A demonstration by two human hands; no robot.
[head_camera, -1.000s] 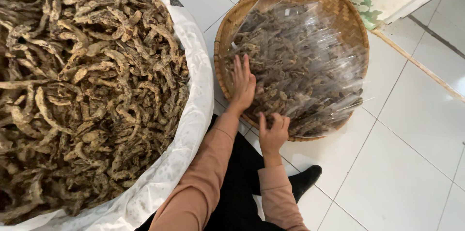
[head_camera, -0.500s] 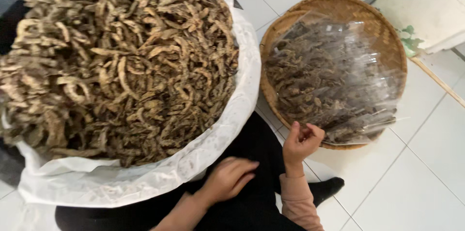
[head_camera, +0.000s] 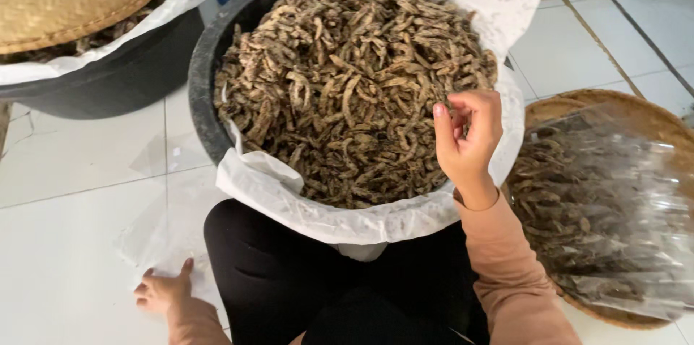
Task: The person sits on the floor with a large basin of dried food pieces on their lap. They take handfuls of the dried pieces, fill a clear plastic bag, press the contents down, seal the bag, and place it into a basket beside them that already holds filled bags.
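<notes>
right hand: fingers curled together, pinching dried pieces at the black tub's 4 o'clock rim.
left hand: fingers loosely apart, flat on clear plastic sheet on the floor, holding nothing, likely bracing.

Matt dried pods in white paper-lined blk plastic tub; woven basket w/ glossy film.

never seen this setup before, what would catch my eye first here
First, the big dark tub in the middle, lined with white paper and heaped with dried brown strips. The right hand hovers over the heap's right side, fingers curled; whether it holds a strip is unclear. The left hand rests on clear plastic on the floor at lower left, and a woven tray of strips under plastic sits at right.
</notes>
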